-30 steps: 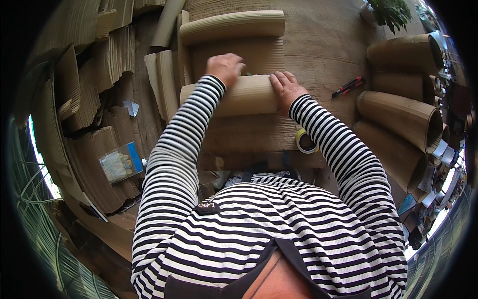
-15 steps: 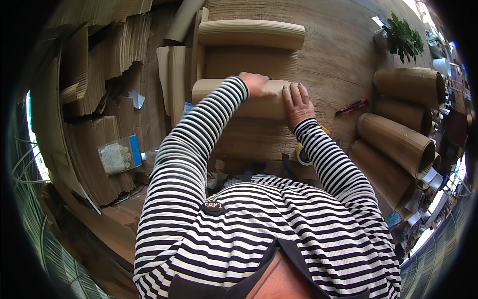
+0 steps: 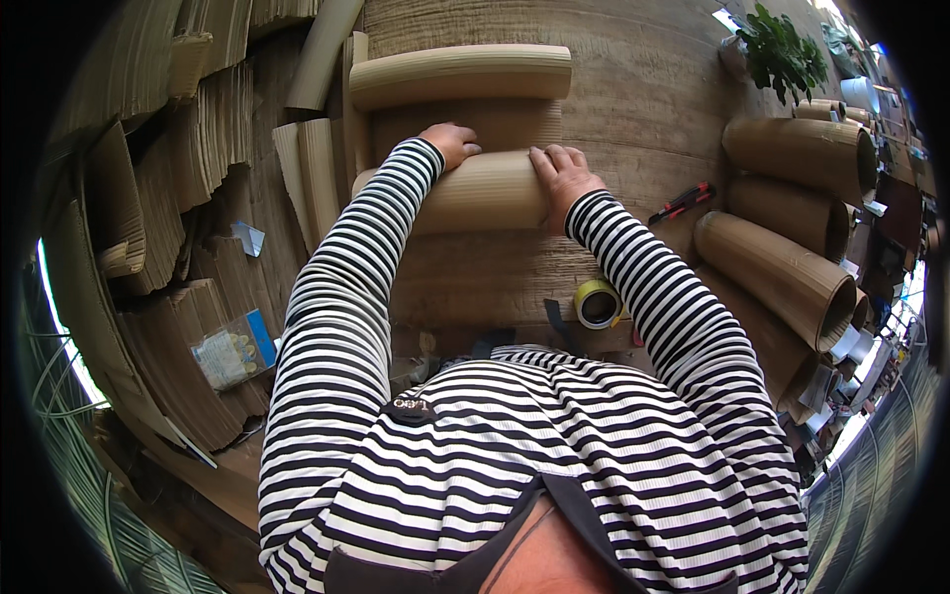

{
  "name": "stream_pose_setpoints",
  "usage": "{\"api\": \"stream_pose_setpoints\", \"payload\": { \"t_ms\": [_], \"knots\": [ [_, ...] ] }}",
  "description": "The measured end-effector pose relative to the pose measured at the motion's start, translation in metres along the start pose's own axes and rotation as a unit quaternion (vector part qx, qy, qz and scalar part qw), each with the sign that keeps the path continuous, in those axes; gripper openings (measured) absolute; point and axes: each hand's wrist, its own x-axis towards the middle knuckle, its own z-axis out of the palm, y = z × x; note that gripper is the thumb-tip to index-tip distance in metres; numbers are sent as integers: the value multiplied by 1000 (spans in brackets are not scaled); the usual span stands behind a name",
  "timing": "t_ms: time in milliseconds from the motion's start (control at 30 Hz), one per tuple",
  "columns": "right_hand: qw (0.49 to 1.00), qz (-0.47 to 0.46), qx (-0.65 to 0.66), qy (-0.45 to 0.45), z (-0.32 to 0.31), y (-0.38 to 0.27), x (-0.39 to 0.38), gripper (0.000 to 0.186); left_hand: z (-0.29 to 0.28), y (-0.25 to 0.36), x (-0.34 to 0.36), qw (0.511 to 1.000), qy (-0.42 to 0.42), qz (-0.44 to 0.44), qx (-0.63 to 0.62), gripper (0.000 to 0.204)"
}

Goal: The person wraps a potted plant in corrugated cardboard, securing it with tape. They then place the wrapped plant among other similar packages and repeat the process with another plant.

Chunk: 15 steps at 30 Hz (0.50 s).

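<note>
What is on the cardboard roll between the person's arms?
The right hand rests on the right end of the roll; the left hand is at its far edge, contact unclear. The left sleeve partly hides its left side.

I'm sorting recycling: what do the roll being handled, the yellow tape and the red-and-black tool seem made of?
Roll: corrugated cardboard, matt tan, judging by its fine parallel ridges. Yellow tape: probably plastic film, by its slight sheen. Red-and-black tool: perhaps plastic, from its bright colouring; too small to be sure.
</note>
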Motion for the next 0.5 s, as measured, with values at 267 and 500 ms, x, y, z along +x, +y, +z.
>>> {"api": "stream_pose_setpoints", "payload": {
  "t_ms": [267, 500],
  "knots": [
    [1000, -4, 11, 5, -18, 12, 24, 119, -10, 110, -26, 991, 69, 91, 71, 113],
    [947, -49, -80, 307, 100, 19, -5, 64, 0, 115, -33, 992, 70, 97, 41, 107]
  ]
}}
